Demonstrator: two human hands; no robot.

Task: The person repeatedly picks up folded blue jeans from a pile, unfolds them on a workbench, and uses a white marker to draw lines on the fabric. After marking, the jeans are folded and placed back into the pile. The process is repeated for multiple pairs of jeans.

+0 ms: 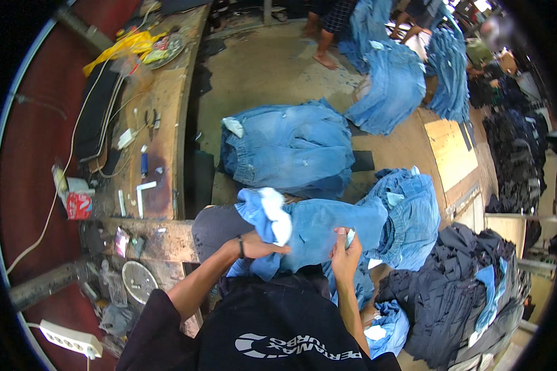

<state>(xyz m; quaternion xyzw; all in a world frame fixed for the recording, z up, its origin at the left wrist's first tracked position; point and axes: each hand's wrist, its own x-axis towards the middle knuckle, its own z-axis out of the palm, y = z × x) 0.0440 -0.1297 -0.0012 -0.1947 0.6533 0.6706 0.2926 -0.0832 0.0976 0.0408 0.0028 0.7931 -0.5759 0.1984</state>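
Across my lap lies a light blue denim garment (328,226), with a bunched part and white lining (276,216) standing up at its left. My left hand (263,245), a dark band at its wrist, rests against the denim beside the white lining, its fingers stretched out to the right; the thumb is hard to make out. On the garment's near right side, my right hand (345,250) is closed around a small pale, silvery thing (351,236) that shows above the fingers. Its kind is too small to tell.
A pile of blue denim trousers (291,148) lies ahead, another denim stack (408,216) at right. Dark garments (445,290) are heaped farther right. The wooden workbench (161,117) at left carries pliers, cables and a blue tube (144,162). Other people's legs (327,46) show at the back.
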